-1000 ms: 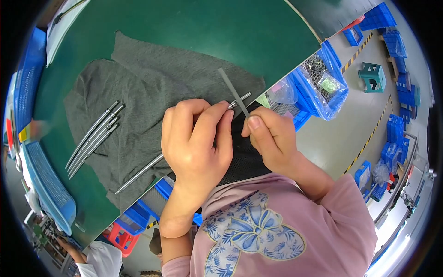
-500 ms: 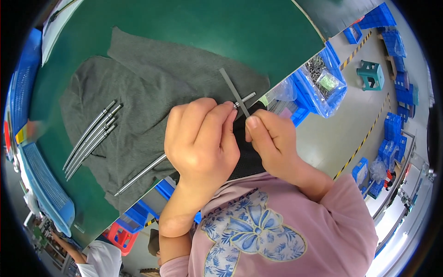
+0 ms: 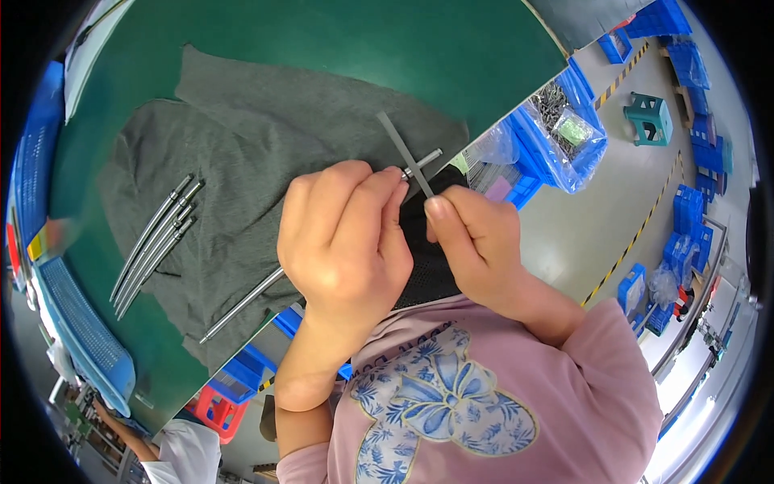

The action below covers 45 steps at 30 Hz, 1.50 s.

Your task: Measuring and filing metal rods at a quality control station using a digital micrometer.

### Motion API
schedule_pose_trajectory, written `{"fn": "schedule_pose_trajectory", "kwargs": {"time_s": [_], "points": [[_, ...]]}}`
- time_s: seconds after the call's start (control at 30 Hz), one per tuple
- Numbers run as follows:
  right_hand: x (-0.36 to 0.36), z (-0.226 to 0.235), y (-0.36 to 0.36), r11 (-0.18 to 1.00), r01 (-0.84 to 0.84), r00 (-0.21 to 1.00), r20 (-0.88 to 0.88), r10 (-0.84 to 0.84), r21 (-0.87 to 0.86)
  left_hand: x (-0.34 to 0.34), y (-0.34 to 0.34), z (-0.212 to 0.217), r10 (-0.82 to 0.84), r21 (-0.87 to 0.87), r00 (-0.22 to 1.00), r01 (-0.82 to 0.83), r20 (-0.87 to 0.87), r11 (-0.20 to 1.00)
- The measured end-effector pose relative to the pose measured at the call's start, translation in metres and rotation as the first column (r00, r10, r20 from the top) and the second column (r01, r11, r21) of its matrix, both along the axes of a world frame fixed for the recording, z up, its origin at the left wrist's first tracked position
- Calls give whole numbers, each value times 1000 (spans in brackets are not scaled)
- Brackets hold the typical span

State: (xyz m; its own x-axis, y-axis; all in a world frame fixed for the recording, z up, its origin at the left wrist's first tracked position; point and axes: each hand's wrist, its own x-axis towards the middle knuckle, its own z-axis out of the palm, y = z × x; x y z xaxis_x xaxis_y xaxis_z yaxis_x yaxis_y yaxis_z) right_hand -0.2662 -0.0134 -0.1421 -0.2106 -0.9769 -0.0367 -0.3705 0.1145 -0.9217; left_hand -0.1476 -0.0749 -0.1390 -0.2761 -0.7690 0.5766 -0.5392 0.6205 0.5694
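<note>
My left hand (image 3: 345, 234) is closed around a slim metal rod (image 3: 246, 304), which slants across the grey cloth (image 3: 250, 153). The rod's grooved tip stands out past my thumb and forefinger. My right hand (image 3: 477, 246) pinches the lower end of a thin, flat grey strip (image 3: 397, 139), which looks like a small file. The strip crosses the rod near its tip, just beyond my left fingertips; at the crossing it seems to touch the metal. Several similar metal rods (image 3: 157, 246) lie side by side on the cloth to the left.
The cloth covers part of a green table (image 3: 339, 48). Blue bins (image 3: 592, 153) holding small metal parts and bagged pieces stand beyond the right edge. Blue perforated baskets (image 3: 85, 323) line the left side. A green stool (image 3: 649, 119) is on the floor; another person's sleeve (image 3: 189, 452) shows lower left.
Both hands, with the rod and the strip, appear slightly further left in the picture, as does the cloth. Both grips are the same, and the strip still crosses the rod's tip.
</note>
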Motion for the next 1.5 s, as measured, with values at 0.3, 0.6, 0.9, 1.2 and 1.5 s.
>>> {"fn": "schedule_pose_trajectory", "kwargs": {"time_s": [0.3,0.6,0.9,1.2,1.5], "points": [[-4,2,-3,999,-34,999,-10,33,-34,0,1,0,1,-14,1000,-1,5,1000],[-5,9,-7,998,-59,997,50,57,28,0,3,1,2,0,1000,-2,26,1000],[-5,6,2,997,-48,998,39,46,63,0,3,-1,2,-10,1000,-2,25,1000],[-8,6,6,991,-73,997,-4,74,111,1,3,2,3,4,999,-3,51,1000],[-26,3,37,994,-113,992,54,113,0,3,4,1,50,57,998,-52,37,997]]}}
